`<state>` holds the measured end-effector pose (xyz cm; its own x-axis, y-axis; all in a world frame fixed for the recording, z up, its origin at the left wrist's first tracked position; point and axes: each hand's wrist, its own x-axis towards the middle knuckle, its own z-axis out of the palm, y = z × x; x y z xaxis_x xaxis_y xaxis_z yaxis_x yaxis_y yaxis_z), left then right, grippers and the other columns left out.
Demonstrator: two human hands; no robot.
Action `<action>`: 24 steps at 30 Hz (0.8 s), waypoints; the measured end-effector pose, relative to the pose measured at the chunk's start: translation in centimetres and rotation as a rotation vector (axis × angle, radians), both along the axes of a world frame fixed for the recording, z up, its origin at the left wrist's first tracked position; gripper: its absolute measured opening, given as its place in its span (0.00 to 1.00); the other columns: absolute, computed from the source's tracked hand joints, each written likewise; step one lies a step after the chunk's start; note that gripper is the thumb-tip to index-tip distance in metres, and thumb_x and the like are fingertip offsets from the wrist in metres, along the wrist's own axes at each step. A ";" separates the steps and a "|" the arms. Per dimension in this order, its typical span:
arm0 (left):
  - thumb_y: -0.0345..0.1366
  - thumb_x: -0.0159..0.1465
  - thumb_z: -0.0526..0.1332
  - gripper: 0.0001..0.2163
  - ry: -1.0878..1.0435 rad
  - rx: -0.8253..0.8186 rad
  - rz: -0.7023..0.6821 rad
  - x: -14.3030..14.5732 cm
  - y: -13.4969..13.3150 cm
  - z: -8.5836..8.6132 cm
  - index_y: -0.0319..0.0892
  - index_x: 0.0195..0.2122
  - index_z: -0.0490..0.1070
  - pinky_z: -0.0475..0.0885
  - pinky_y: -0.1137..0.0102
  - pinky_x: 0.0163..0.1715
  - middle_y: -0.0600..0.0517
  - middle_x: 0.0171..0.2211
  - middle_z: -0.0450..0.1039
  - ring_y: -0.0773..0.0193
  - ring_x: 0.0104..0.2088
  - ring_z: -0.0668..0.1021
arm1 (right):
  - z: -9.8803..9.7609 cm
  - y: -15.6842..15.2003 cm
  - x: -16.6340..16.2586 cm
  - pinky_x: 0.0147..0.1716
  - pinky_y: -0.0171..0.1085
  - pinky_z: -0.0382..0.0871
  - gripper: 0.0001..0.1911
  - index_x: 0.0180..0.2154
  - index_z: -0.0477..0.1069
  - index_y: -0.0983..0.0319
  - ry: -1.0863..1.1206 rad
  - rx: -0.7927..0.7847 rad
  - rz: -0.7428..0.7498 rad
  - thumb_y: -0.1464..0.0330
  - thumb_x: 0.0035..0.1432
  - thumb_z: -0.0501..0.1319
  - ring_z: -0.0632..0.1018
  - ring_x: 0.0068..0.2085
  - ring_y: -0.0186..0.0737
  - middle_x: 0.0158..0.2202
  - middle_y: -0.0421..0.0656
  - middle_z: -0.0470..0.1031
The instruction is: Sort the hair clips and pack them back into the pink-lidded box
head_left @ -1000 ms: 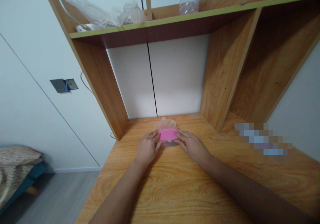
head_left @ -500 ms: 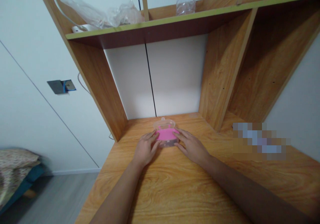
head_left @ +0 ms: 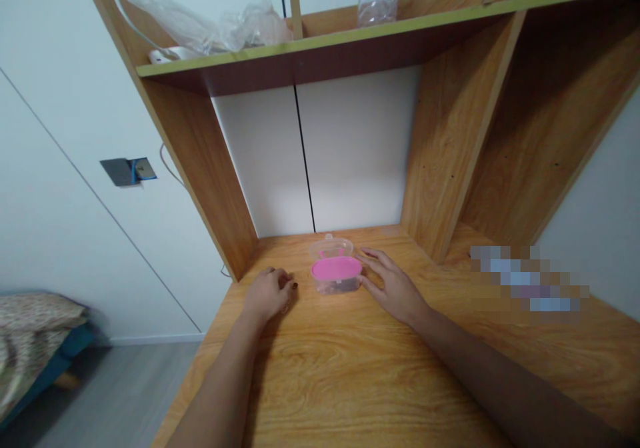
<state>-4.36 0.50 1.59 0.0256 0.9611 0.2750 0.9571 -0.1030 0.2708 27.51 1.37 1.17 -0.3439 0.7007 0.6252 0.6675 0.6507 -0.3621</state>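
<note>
1. Right hand [head_left: 395, 289]: fingers spread and loosely bent, thumb lowered, nothing gripped. The fingertips are at the right end of the box; light contact or a tiny gap, I cannot tell.
2. Left hand [head_left: 265, 296]: fingers curled toward the thumb, a little left of the box and apart from it. A small dark object [head_left: 295, 286] shows at the fingertips; whether it is pinched or lies on the table is too small to tell.
3. Between the hands sits the small oval box of clear plastic [head_left: 326, 288], upright on the wood-grain table [head_left: 320, 375]. A flat pink oval panel [head_left: 336, 268] covers its top, and a clear lid with pink parts [head_left: 331, 244] is tipped back behind it.
4. Handling, as a judgement: the box looks light, thin-walled and fairly stiff, smooth enough to slide if pushed from one side. Its rounded short ends, low on the clear wall, seem the best hold. The lid looks flimsier, a poor place to lift by. The contents are too blurred to judge.
5. Farther back, the wooden side panel [head_left: 440, 135] rises from the table.
</note>
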 end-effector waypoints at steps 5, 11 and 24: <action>0.42 0.60 0.63 0.10 -0.047 -0.005 -0.045 0.8 0.5 -0.9 0.41 0.33 0.77 0.68 0.69 0.38 0.46 0.35 0.76 0.58 0.38 0.77 | 0.1 0.0 0.0 0.61 0.51 0.66 0.21 0.59 0.67 0.53 0.006 -0.027 -0.006 0.65 0.65 0.58 0.69 0.61 0.50 0.61 0.47 0.66; 0.40 0.60 0.62 0.09 -0.092 0.032 -0.083 1.1 0.5 -0.8 0.41 0.29 0.78 0.68 0.68 0.39 0.46 0.32 0.77 0.58 0.37 0.77 | 0.0 0.0 0.0 0.61 0.51 0.66 0.21 0.59 0.68 0.52 0.018 -0.025 0.006 0.65 0.65 0.57 0.69 0.61 0.49 0.61 0.47 0.66; 0.41 0.67 0.54 0.13 -0.395 0.240 -0.033 3.8 -0.6 -0.2 0.39 0.33 0.74 0.69 0.71 0.29 0.50 0.28 0.78 0.63 0.28 0.78 | 0.7 -0.5 -0.2 0.53 0.52 0.71 0.15 0.50 0.76 0.54 0.073 0.183 0.034 0.69 0.64 0.58 0.75 0.53 0.49 0.53 0.47 0.73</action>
<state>-0.54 -0.11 1.39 -0.0964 0.8695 0.4845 0.7802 -0.2362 0.5792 27.32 0.88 1.82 -0.3144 0.5614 0.7654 0.6199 0.7321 -0.2823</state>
